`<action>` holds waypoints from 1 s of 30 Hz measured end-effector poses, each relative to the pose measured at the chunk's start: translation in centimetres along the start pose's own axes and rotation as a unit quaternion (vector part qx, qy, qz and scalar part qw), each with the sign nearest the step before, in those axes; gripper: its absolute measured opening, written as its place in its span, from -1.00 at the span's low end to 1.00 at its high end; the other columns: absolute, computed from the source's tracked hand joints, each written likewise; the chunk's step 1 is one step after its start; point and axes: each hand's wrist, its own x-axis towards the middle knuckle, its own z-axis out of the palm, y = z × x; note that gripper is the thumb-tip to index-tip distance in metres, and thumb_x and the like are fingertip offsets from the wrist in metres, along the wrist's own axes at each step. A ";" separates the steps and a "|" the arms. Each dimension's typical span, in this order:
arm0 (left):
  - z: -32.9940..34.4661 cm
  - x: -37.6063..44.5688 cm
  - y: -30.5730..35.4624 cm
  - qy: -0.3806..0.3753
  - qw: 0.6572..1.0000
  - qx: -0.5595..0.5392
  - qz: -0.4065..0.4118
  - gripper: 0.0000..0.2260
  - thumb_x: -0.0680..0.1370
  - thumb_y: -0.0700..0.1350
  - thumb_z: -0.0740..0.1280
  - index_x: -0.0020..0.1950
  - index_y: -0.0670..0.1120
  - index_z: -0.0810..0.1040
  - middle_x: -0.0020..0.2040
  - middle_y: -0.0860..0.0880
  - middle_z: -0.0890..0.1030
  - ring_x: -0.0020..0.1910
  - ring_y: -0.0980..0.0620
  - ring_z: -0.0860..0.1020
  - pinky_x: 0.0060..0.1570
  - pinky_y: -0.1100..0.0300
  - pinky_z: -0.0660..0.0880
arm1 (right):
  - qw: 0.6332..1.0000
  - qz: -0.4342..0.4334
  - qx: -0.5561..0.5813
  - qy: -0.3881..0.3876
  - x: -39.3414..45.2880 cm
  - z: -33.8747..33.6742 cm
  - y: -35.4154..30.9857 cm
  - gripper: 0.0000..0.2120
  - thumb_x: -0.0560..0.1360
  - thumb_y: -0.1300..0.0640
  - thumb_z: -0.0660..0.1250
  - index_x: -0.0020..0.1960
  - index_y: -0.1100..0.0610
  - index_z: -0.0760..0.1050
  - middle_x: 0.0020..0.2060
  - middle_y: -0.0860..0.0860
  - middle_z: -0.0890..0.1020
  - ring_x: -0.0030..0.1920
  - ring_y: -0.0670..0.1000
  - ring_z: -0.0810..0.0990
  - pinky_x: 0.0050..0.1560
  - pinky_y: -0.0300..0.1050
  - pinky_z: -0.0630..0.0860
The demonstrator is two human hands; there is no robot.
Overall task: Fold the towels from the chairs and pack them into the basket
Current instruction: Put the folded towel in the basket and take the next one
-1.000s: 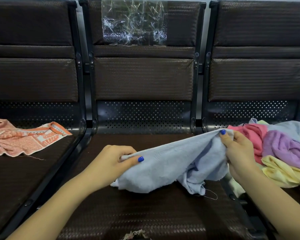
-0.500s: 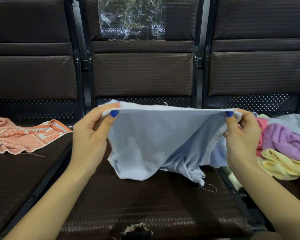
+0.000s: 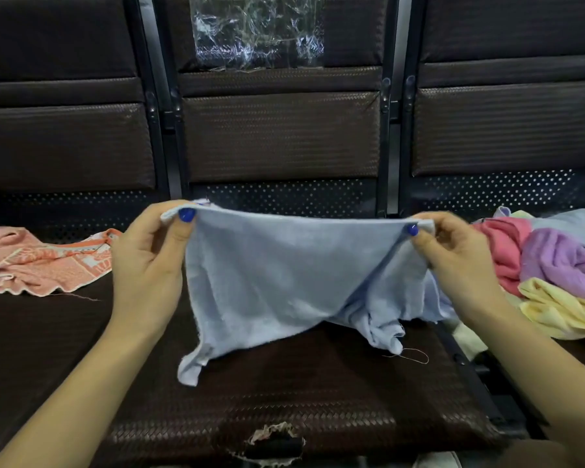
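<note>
A light blue towel (image 3: 277, 278) hangs stretched above the middle chair seat (image 3: 318, 400). My left hand (image 3: 149, 265) pinches its top left corner between thumb and fingers. My right hand (image 3: 453, 258) pinches the top right corner. The towel's lower part droops onto the seat, bunched at the right. An orange patterned towel (image 3: 44, 265) lies on the left chair seat. A pile of pink (image 3: 504, 248), purple (image 3: 564, 261) and yellow (image 3: 561, 312) towels lies on the right chair seat. No basket is in view.
Three dark brown woven chairs stand side by side with metal frames between them. Clear plastic (image 3: 257, 28) is stuck on the middle chair's backrest. The middle seat's front edge has a torn patch (image 3: 274, 440). A loose thread (image 3: 416, 354) trails from the blue towel.
Both hands lifted the blue towel off the seat and pulled its top edge taut between them. The left hand moved up and left; the right hand shifted slightly right.
</note>
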 end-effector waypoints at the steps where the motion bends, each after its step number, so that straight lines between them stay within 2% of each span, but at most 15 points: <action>1: 0.0 -0.2 -0.4 0.012 0.999 -0.032 -0.039 -0.88 0.60 -0.03 0.27 -0.06 0.14 0.59 -0.04 0.11 0.65 0.05 0.02 0.60 0.16 -0.03 0.50 | 0.996 0.035 -0.010 -0.083 -0.2 -0.3 -0.2 -0.80 0.53 0.33 0.29 -0.14 0.06 0.54 -0.34 -0.22 0.62 -0.28 -0.29 0.54 -0.24 -0.42 0.45; 2: 0.1 -0.3 -0.5 0.032 0.994 -0.075 -0.079 -0.87 0.60 0.01 0.27 -0.10 0.12 0.58 -0.06 0.07 0.64 0.04 -0.02 0.60 0.16 -0.09 0.50 | 0.979 0.075 -0.018 -0.189 -0.4 -0.5 -0.6 -0.83 0.52 0.33 0.29 -0.15 0.10 0.55 -0.34 -0.18 0.63 -0.29 -0.28 0.54 -0.24 -0.40 0.45; 3: 0.3 -0.5 -0.6 0.062 0.985 -0.111 -0.116 -0.84 0.61 0.02 0.24 -0.13 0.11 0.56 -0.11 0.07 0.63 0.00 0.02 0.60 0.14 -0.06 0.51 | 0.944 0.113 -0.029 -0.307 -0.7 -0.6 -0.8 -0.86 0.51 0.31 0.31 -0.15 0.13 0.56 -0.32 -0.13 0.63 -0.26 -0.23 0.55 -0.21 -0.36 0.46; 5: 0.8 -0.7 -0.5 0.120 0.971 -0.134 -0.158 -0.76 0.64 -0.02 0.16 -0.18 0.13 0.51 -0.21 0.15 0.60 -0.10 0.14 0.58 0.06 0.09 0.48 | 0.850 0.145 -0.069 -0.501 -1.7 -0.3 -1.3 -0.91 0.49 0.23 0.37 -0.16 0.07 0.58 -0.30 -0.10 0.60 -0.22 -0.20 0.53 -0.16 -0.34 0.42; 6: 1.3 -0.9 -0.2 0.129 0.967 -0.137 -0.171 -0.72 0.65 -0.02 0.15 -0.22 0.15 0.51 -0.25 0.16 0.58 -0.14 0.15 0.55 0.02 0.12 0.46 | 0.811 0.149 -0.086 -0.560 -2.2 0.1 -1.5 -0.90 0.49 0.19 0.39 -0.16 0.02 0.59 -0.30 -0.12 0.58 -0.23 -0.21 0.49 -0.16 -0.35 0.38; 7: 1.7 -1.1 0.2 0.129 0.963 -0.146 -0.188 -0.70 0.65 -0.04 0.15 -0.26 0.13 0.51 -0.29 0.14 0.55 -0.19 0.14 0.54 -0.03 0.12 0.46 | 0.789 0.152 -0.088 -0.589 -2.6 0.6 -1.7 -0.89 0.49 0.18 0.40 -0.14 -0.02 0.60 -0.32 -0.14 0.56 -0.25 -0.22 0.47 -0.18 -0.37 0.36; 10: 3.2 -1.8 0.9 0.080 0.927 -0.200 -0.306 -0.70 0.60 -0.12 0.22 -0.35 -0.01 0.40 -0.44 0.07 0.44 -0.41 0.12 0.44 -0.32 0.22 0.44 | 0.797 0.139 -0.045 -0.586 -2.9 1.7 -2.4 -0.87 0.48 0.15 0.39 0.01 -0.03 0.61 -0.42 -0.07 0.40 -0.39 -0.18 0.34 -0.30 -0.40 0.30; 12: 4.3 -2.5 1.3 -0.015 0.899 -0.241 -0.365 -0.74 0.50 -0.08 0.31 -0.38 -0.03 0.37 -0.44 0.03 0.40 -0.41 0.08 0.36 -0.35 0.22 0.35 | 0.807 0.146 0.000 -0.572 -3.0 2.0 -2.9 -0.86 0.48 0.19 0.40 0.00 0.01 0.57 -0.42 -0.04 0.38 -0.41 -0.16 0.31 -0.34 -0.40 0.28; 15: 5.8 -4.0 1.5 -0.176 0.912 -0.203 -0.311 -0.77 0.55 -0.01 0.31 -0.27 -0.07 0.47 -0.34 -0.03 0.53 -0.32 0.06 0.48 -0.26 0.17 0.43 | 0.825 0.150 0.086 -0.537 -3.5 2.6 -3.6 -0.86 0.47 0.29 0.38 -0.15 0.07 0.51 -0.35 -0.11 0.57 -0.33 -0.17 0.49 -0.28 -0.37 0.40; 17: 6.6 -4.8 2.0 -0.233 0.905 -0.207 -0.289 -0.80 0.50 0.02 0.26 -0.20 -0.10 0.48 -0.30 0.02 0.59 -0.28 0.10 0.53 -0.24 0.26 0.49 | 0.850 0.129 0.128 -0.494 -3.5 3.0 -3.9 -0.90 0.45 0.28 0.37 -0.16 0.09 0.53 -0.28 -0.10 0.63 -0.24 -0.16 0.58 -0.19 -0.35 0.48; 20: 6.8 -4.7 1.8 -0.262 0.899 -0.218 -0.276 -0.81 0.51 0.04 0.34 -0.18 -0.06 0.58 -0.10 0.01 0.66 -0.09 0.01 0.61 -0.07 0.19 0.57 | 0.888 0.105 0.149 -0.423 -3.0 3.1 -3.7 -0.93 0.42 0.23 0.36 -0.11 0.14 0.58 -0.17 -0.09 0.68 -0.07 -0.14 0.63 -0.04 -0.31 0.51; 22: 6.5 -4.2 1.7 -0.279 0.900 -0.205 -0.265 -0.84 0.48 0.02 0.33 -0.14 -0.04 0.63 0.09 0.00 0.65 0.09 -0.01 0.61 0.08 0.09 0.56 | 0.902 0.101 0.153 -0.392 -2.7 3.0 -3.6 -0.92 0.40 0.21 0.37 -0.14 0.09 0.62 -0.16 -0.08 0.68 -0.05 -0.13 0.63 -0.03 -0.30 0.51; 23: 6.4 -4.1 1.8 -0.287 0.899 -0.204 -0.261 -0.85 0.48 0.00 0.35 -0.12 -0.06 0.64 0.13 0.01 0.64 0.12 0.01 0.60 0.09 0.11 0.55 | 0.906 0.099 0.153 -0.383 -2.7 2.9 -3.6 -0.91 0.39 0.20 0.37 -0.16 0.06 0.63 -0.17 -0.06 0.68 -0.06 -0.11 0.63 -0.04 -0.30 0.51; 26: 6.1 -3.9 2.1 -0.312 0.884 -0.224 -0.267 -0.87 0.47 -0.08 0.33 -0.11 -0.10 0.64 0.03 0.01 0.68 -0.01 0.09 0.64 -0.07 0.28 0.54 | 0.910 0.107 0.153 -0.371 -2.8 3.0 -3.6 -0.95 0.36 0.17 0.40 -0.18 0.05 0.61 -0.24 -0.02 0.66 -0.13 -0.10 0.63 -0.11 -0.32 0.50; 30: 5.8 -3.9 1.8 -0.344 0.860 -0.244 -0.287 -0.87 0.38 -0.03 0.38 -0.17 -0.05 0.67 -0.11 0.03 0.66 -0.13 0.11 0.62 -0.13 0.30 0.52 | 0.906 0.129 0.141 -0.377 -2.7 3.3 -3.5 -0.92 0.31 0.14 0.43 -0.21 0.08 0.56 -0.33 -0.02 0.65 -0.25 -0.13 0.61 -0.21 -0.36 0.48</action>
